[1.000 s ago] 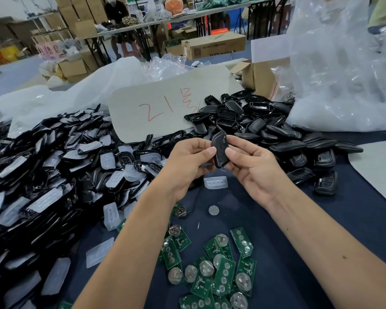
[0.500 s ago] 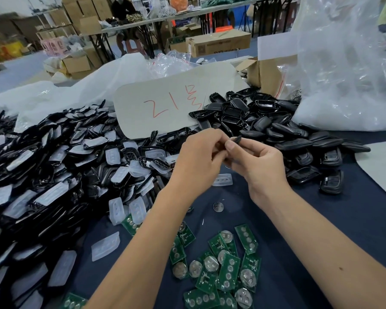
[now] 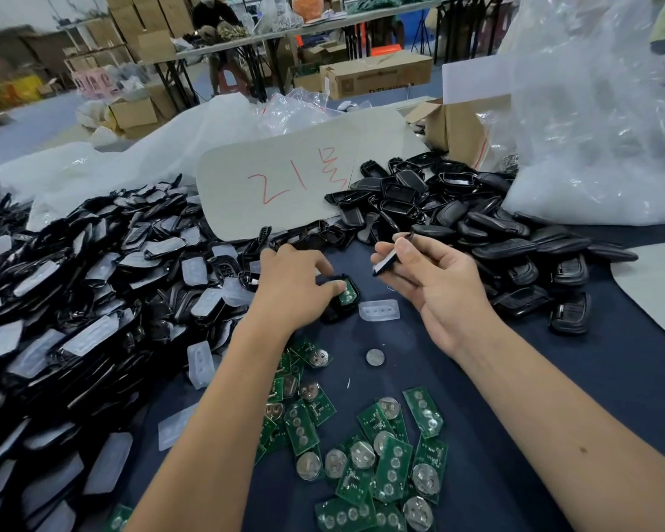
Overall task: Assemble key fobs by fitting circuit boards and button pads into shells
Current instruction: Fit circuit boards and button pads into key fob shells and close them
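My left hand [image 3: 294, 288] is low over the blue table cloth, gripping a black shell half [image 3: 342, 305] with a green circuit board [image 3: 347, 294] seated in it; the thumb lies on the board. My right hand [image 3: 434, 278] is raised beside it, pinching the other black shell half [image 3: 385, 261] edge-on between thumb and fingers, a pale button pad showing in it. The two halves are apart. A loose clear button pad [image 3: 379, 310] lies on the cloth between my hands.
Green circuit boards [image 3: 365, 451] lie heaped near me, a coin cell [image 3: 375, 357] beyond them. Shells with pads [image 3: 93, 301] are piled at the left, bare black shells [image 3: 461, 213] at the right. A marked card [image 3: 285, 178] and plastic bags [image 3: 592, 128] stand behind.
Both hands held one closed fob together earlier. Now it is in two halves: my left hand has dropped to the cloth with the board half, my right keeps the other raised.
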`<state>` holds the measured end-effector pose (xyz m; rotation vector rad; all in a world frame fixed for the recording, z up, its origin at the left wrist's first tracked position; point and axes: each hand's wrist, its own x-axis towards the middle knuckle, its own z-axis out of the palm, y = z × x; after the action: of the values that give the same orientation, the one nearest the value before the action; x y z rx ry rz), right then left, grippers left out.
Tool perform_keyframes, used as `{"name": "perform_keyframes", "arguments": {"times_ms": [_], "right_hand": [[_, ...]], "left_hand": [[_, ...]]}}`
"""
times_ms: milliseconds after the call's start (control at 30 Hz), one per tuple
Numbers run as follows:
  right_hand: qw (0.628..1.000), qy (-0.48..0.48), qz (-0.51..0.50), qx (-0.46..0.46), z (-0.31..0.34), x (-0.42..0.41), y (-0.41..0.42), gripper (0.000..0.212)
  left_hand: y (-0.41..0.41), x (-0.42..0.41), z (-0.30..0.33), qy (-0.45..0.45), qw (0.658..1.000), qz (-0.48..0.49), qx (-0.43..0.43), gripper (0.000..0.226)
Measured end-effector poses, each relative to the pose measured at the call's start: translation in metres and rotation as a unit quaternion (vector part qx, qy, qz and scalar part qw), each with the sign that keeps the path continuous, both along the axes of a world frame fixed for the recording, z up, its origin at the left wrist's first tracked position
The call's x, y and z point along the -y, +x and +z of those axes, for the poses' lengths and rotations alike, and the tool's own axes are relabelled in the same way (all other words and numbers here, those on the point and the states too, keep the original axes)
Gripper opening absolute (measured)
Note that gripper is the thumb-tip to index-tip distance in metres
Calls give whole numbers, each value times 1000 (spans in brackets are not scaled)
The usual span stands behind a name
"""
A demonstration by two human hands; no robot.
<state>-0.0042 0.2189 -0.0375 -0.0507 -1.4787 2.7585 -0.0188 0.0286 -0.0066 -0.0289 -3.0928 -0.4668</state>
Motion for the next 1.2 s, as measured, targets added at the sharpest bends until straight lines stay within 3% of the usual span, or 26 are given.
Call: {"name": "perform_keyframes", "arguments": {"times_ms": [100,200,333,433,500,567,633,767,1000,1200], "right_hand": [[1000,-3,8,-4,0,-1,0,16],[1000,5,15,-2,2,0,-1,31],[1000,-13,14,2,3,-3,-1,25],[999,-41,26,0,4,-8,-2,31],[999,-40,36,0,4,-10,-4,33],[998,-27,55,-1,3,-13,-5,35],[997,-11,82,-5,3,-13,-5,35],[995,1,101,-13,3,-13,-4,36],[996,3,88,-8,4,-13,-5,34],[997,8,72,-14,4,-12,-4,36]], "left_hand": [[2,-6,2,90,996,-3,19,26],[5,-15,5,93,995,-25,35,25],[7,-19,12,119,991,-57,29,22],[8,-19,8,228,970,-75,24,24],[8,-21,4,367,930,-30,12,22],[8,-25,3,512,859,8,30,19],[5,-28,2,576,816,34,40,15],[3,-29,-1,599,796,75,41,15],[4,-25,4,633,770,60,57,33],[7,-26,5,614,786,61,42,38]]}}
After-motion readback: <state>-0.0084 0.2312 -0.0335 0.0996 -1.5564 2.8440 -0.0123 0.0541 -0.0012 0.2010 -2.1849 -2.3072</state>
